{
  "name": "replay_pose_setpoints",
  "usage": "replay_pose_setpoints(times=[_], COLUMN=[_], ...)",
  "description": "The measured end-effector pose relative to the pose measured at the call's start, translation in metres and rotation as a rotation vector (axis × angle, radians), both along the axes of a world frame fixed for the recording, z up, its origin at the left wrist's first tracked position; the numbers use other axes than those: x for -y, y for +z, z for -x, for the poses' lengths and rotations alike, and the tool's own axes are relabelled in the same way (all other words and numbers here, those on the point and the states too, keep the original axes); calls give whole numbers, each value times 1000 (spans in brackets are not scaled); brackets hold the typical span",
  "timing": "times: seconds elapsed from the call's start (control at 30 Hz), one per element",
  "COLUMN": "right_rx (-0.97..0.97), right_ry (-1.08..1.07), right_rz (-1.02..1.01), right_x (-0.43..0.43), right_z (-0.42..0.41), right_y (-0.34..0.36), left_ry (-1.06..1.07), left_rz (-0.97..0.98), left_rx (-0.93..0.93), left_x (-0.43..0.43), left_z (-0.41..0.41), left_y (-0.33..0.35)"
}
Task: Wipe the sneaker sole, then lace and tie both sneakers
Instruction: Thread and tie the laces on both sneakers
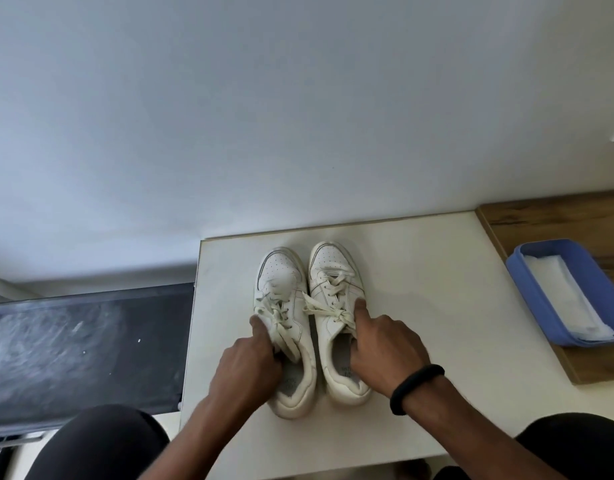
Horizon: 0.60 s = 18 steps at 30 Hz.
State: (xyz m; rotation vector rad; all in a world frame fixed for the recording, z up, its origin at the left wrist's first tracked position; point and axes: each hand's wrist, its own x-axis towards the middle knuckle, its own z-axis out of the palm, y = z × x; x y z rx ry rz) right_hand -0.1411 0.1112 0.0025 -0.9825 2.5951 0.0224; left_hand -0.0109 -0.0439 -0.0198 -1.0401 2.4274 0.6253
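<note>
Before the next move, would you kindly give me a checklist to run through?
1. Bow on right sneaker tied: ok.
2. Knot on left sneaker tied: cannot tell, laces bunched.
3. Both upright, side by side on the table: ok.
4. Firm hold, left hand and right hand each gripping its sneaker's collar: ok.
5. Soles wiped: cannot tell, facing down.
6. The blue tray clear of both hands: ok.

A thick, rounded black wristband point(416, 388) is worn on the right wrist. The forearms point(208, 431) are seen bare, and both knees are covered in plain dark fabric point(101, 445).
</note>
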Motion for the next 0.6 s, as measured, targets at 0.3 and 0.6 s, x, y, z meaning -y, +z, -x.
replay_pose_setpoints(times=[0.3,0.6], right_rx=[-52,-86], right_ry=[-21,-47], right_rz=[-10,-40], right_x=[4,11], right_z=[-4,-12], right_y=[-2,-1], left_ry=[0,39], left_rz=[145,144], left_rx=[-34,-38], left_x=[-18,-27], left_z=[4,8], left_y=[-9,2])
